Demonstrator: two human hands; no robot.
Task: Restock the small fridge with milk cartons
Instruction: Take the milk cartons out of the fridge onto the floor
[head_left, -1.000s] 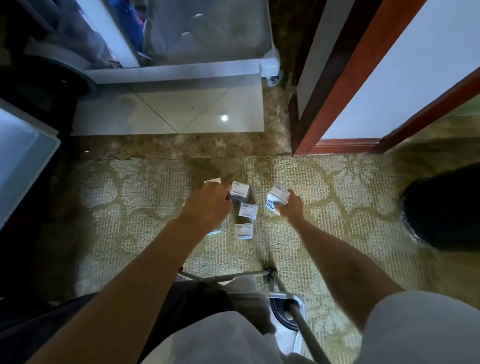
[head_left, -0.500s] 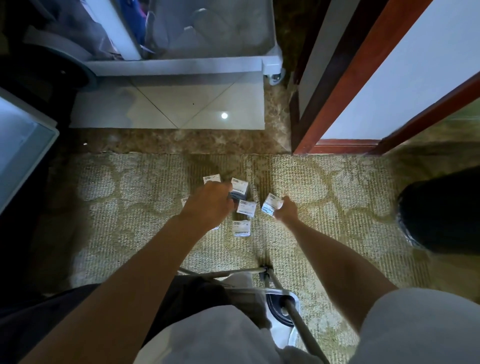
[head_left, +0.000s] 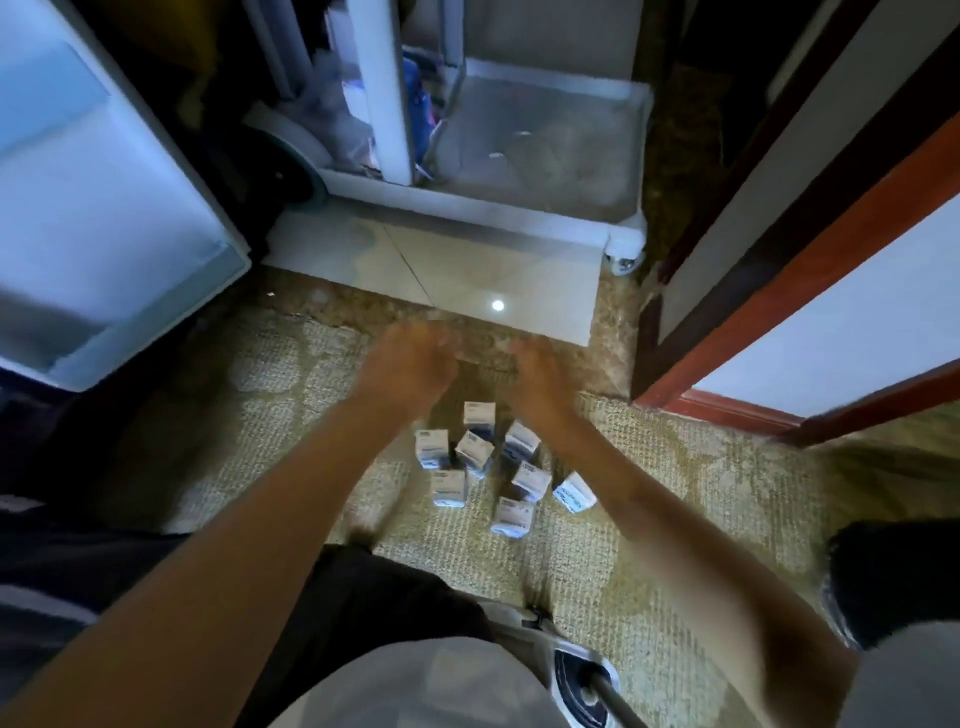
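Eight cartons (head_left: 474, 452) stand clustered on the rug (head_left: 249, 415), near the left grip (head_left: 410, 366) and right grip (head_left: 540, 382). Both grips hover empty, with fingers loosely bent and apart (blur hides finer detail). At left the fridge door (head_left: 119, 208) hangs open. A hasty grab could topple the close-packed cartons, since the soft rug likely gives poor footing.

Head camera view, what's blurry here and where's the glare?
Head view: the left hand and right hand are smeared by motion blur, fingers unreadable; the milk cartons on the rug look fairly sharp; a small glare spot sits on the floor tile; the fridge at left is soft and bluish.
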